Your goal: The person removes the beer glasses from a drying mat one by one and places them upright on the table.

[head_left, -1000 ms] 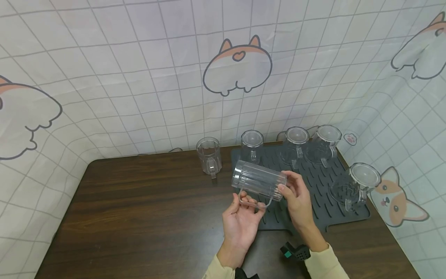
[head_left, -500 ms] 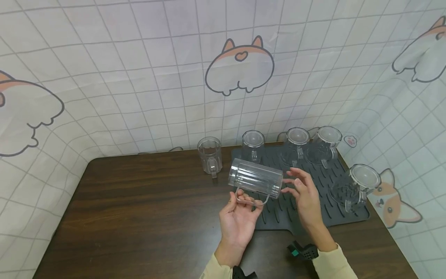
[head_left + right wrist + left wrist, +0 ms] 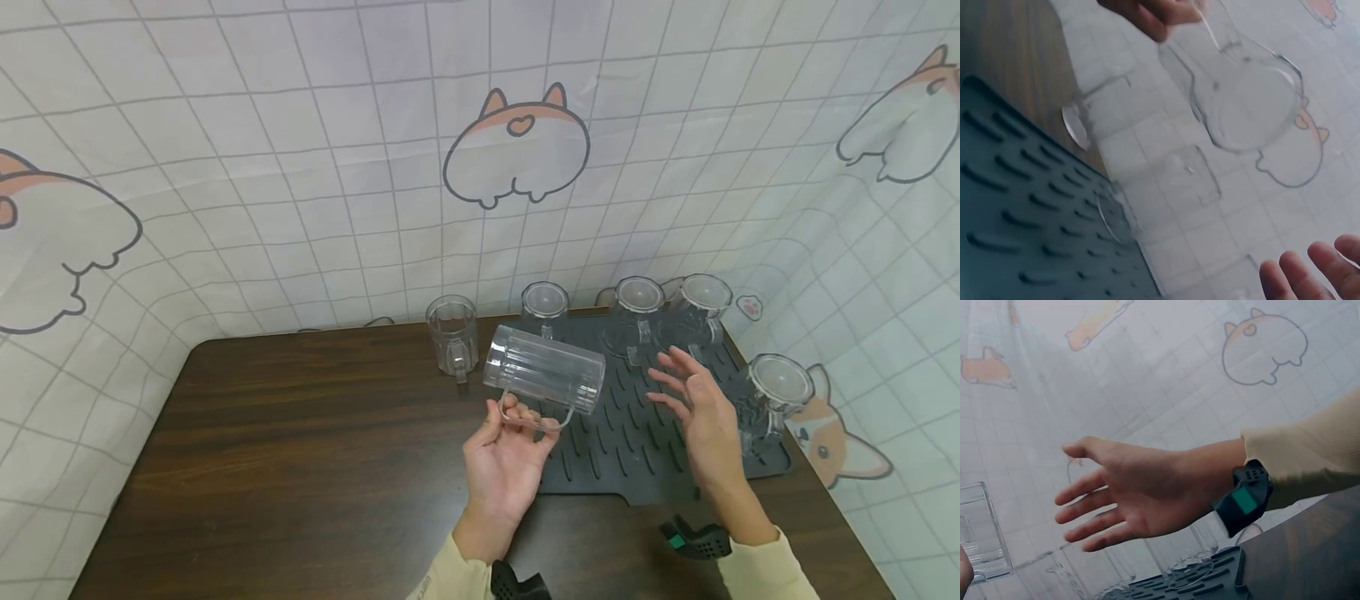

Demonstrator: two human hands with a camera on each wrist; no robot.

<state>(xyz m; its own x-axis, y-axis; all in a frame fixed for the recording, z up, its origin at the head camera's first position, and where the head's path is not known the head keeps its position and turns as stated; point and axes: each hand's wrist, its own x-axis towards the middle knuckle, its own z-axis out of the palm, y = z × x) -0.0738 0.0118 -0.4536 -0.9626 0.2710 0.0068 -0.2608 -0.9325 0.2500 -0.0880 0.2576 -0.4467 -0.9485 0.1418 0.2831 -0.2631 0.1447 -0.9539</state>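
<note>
A clear glass mug (image 3: 543,367) is held in the air on its side, above the left part of the dark drying mat (image 3: 600,450). My left hand (image 3: 504,467) grips its handle from below, palm up, with the fingers curled round it. To the right, my right hand (image 3: 708,425) hovers over the mat, apart from the mug, fingers spread and holding nothing. That right hand (image 3: 1141,487) also appears in the left wrist view with extended fingers. The right wrist view shows one end of the held mug (image 3: 1254,106) close up, with left-hand fingers (image 3: 1154,15) at its handle.
Several glass mugs stand upside down on the mat, among them a back-left mug (image 3: 545,300), a back-middle mug (image 3: 637,317) and a right-hand mug (image 3: 780,383). Another mug (image 3: 452,337) stands on the brown table (image 3: 300,467) left of the mat. A patterned cloth (image 3: 337,208) hangs behind.
My right hand has let go of the mug's right end and moved away to the right. The left hand, still gripping the handle, has shifted slightly left and up with the mug.
</note>
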